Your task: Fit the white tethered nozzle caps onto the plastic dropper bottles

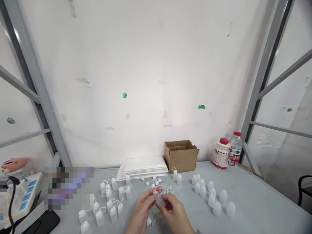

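Two bare hands meet at the bottom edge of the frame, both closed on one small translucent bottle (160, 199). The left hand (142, 209) pinches its upper end with thumb and fingertips; the right hand (175, 214) grips the lower part from the other side. The bottle sits between the fingertips, tilted, its long axis running from upper left to lower right. Which end is the neck cannot be made out.

Just beyond the fingers lie loose white caps (153, 182) on the grey table (255, 201). To the left of the left hand stands a cluster of bottles with tethered caps (112, 203); to the right of the right hand stands a looser group of plain white bottles (212, 195). Farther off, past the caps, a stack of white sheets (143, 167) lies beside an open cardboard box (180, 156). Beyond the right hand, against the wall, stand a red-lidded patterned mug (221, 154) and a red-capped water bottle (236, 147), whose label is too small to read. Far to the left are a power strip (24, 192) and a black phone (44, 222).
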A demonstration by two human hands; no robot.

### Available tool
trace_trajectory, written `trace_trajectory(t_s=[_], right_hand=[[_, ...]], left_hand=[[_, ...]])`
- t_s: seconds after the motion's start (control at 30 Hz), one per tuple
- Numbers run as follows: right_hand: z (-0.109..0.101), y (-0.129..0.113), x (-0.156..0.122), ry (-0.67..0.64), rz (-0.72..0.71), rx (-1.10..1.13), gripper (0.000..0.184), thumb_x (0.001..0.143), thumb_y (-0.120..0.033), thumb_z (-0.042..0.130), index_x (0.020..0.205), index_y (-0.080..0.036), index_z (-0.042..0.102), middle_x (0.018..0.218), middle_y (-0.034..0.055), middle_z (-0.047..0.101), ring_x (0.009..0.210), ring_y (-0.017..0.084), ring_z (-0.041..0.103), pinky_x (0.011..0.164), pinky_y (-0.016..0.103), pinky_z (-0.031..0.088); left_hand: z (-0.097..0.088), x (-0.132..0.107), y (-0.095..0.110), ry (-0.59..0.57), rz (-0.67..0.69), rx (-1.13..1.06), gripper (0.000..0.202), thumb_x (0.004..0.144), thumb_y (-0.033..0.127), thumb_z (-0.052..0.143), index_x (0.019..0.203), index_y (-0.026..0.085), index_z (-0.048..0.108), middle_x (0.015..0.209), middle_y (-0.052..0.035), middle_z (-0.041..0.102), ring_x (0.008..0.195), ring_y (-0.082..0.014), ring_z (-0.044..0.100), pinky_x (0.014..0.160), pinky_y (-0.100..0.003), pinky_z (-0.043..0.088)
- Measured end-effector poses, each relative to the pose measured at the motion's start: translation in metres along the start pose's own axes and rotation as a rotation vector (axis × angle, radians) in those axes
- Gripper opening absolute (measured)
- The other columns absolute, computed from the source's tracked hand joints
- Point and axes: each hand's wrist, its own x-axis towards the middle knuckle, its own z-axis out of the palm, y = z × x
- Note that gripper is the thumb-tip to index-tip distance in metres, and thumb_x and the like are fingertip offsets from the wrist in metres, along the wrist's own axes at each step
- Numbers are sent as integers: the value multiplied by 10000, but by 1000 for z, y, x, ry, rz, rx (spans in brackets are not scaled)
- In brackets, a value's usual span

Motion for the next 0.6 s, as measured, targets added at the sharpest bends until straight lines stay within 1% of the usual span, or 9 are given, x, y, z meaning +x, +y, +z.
trace_trajectory(t_s=[0.07,0.13,0.2,0.27,0.4,0.47,0.53,0.6], right_hand=[[0,-3,0,-5,36,-3,86,735,-203,560,765,-149,619,730,39,611,645,159,564,594,236,451],[0,-3,0,-5,52,0,70,721,-190,567,747,-148,617,723,35,609,644,156,559,594,232,443],[0,-2,0,-6,53,8,59,713,-180,569,739,-151,613,723,29,605,645,152,554,596,225,435],[1,0,0,-2,48,18,53,710,-189,577,737,-156,610,724,23,597,646,148,548,598,221,429],[1,2,-1,-6,48,64,80,713,-235,586,732,-159,600,721,19,580,651,147,534,607,227,422],[3,3,-1,-10,68,114,111,714,-266,581,721,-156,589,693,17,567,637,150,525,601,238,419],[5,3,-2,-20,106,186,168,704,-322,588,696,-154,572,646,9,547,603,151,514,575,250,417],[7,4,-2,-41,154,276,245,683,-395,603,682,-154,559,604,-2,527,559,146,503,539,255,415]], left_hand=[[1,-1,0,-10,-11,-7,311,571,324,689,828,151,717,964,-118,708,1035,-274,559,903,-351,393],[1,-2,-1,-28,-19,-23,256,595,301,660,794,149,712,916,-101,708,955,-253,590,850,-331,415],[1,-2,-2,-62,-27,-53,213,617,281,626,769,153,704,844,-75,703,862,-229,608,805,-320,425],[0,-2,-3,-84,-32,-97,186,624,257,604,751,157,696,805,-57,692,821,-215,606,788,-314,422],[-1,-2,-4,-68,-93,-215,176,603,200,584,734,148,691,832,-58,687,864,-215,586,805,-308,402],[-1,-2,-4,-61,-139,-265,185,607,193,572,740,140,690,831,-64,689,866,-214,582,789,-305,398],[-1,-1,-4,-63,-182,-292,195,630,207,556,756,135,687,818,-66,689,816,-204,583,735,-298,399],[-2,0,-6,-80,-218,-304,218,645,223,536,774,131,686,801,-65,690,727,-188,577,664,-294,395]])
